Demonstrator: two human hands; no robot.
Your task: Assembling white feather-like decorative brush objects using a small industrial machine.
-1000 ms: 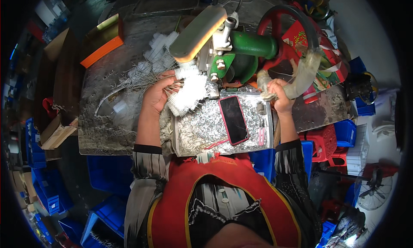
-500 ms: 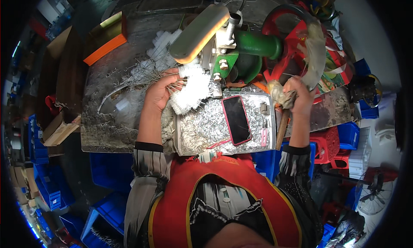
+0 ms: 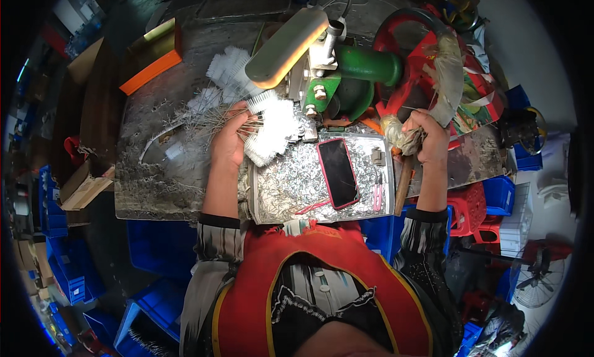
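Grasping a bunch of white bristle brushes (image 3: 271, 137), the left hand (image 3: 229, 141) has its thumb and fingers closed around the wire stems, bristle heads pointing right, in glare below the lit lamp (image 3: 286, 48). Curled around the wrapped grip (image 3: 395, 134) of the red handwheel (image 3: 407, 87), the fingers of the right hand (image 3: 431, 136) rest at the right side of the green bench machine (image 3: 371, 66). Work appears midway: the brushes in the bunch seem to have their bristles on already, while a loose brush pile (image 3: 232, 72) lies beyond the left hand on the workbench (image 3: 154, 193), and 1 small white piece (image 3: 174, 151) sits apart. Which brushes are finished, or how many remain, cannot be told; glare hides whether any sits in the machine. Between the forearms, a scrap-littered tray (image 3: 281, 193) holds 1 pink-cased phone (image 3: 338, 174).
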